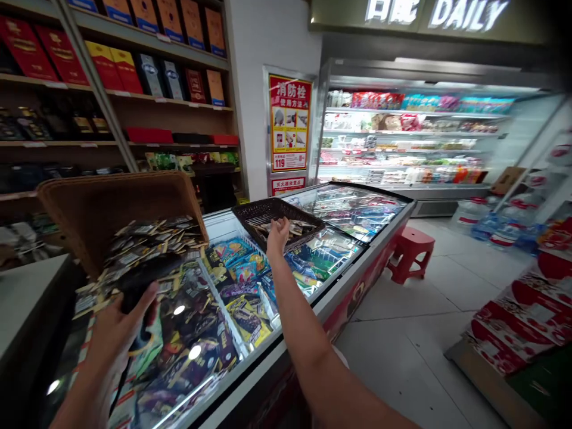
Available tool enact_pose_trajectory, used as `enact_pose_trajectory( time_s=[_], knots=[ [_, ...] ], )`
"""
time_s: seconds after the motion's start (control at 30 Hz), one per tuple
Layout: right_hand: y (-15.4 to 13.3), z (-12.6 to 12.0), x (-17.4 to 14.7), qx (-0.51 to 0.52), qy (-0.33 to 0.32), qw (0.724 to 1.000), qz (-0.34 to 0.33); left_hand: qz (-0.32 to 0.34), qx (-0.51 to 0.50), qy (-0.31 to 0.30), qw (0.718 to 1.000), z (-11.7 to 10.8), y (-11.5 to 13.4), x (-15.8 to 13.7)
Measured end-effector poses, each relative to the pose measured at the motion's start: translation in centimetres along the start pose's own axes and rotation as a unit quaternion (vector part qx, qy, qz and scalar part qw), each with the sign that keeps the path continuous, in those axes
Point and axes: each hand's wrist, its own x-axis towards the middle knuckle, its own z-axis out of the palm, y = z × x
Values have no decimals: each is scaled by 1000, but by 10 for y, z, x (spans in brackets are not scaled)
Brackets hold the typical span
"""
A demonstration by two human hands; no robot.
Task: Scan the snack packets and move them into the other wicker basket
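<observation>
I have the left hand (118, 325) clamped on a black device (143, 277), thumb laid along its near side, above the glass top of the freezer (344, 292). The right hand (277, 235) reaches out into the dark basket (259, 210), its fingers bent over the pieces (297, 229) lying in there. I cannot tell whether the fingertips are together on one of those pieces or just apart from them.

The dark basket rests on the freezer, beyond the left hand and to its right. Nearer me on the left, the brown basket (116, 205) stands tilted, its open side toward me, with a heap (152, 235) of small flat pieces spilling from it onto the glass beside the device. Under the glass I see packed ice creams (250, 319) in coloured wrappers. A red stool (413, 241) stands on the floor just beside the freezer, and a poster (289, 122) hangs on the wall behind.
</observation>
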Motion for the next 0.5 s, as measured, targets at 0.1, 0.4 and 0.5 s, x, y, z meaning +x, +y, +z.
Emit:
enact_pose_trajectory(
  time_s=[0.1,0.4,0.5],
  knots=[
    [4,17,-31,10,-81,997,-16,3,-100,113,988,-8,10,1],
    [38,77,-195,-278,-502,816,-65,6,-113,299,948,-49,11,7],
    [40,103,-243,-373,-482,792,-45,26,-89,276,957,-49,6,7]
  ],
)
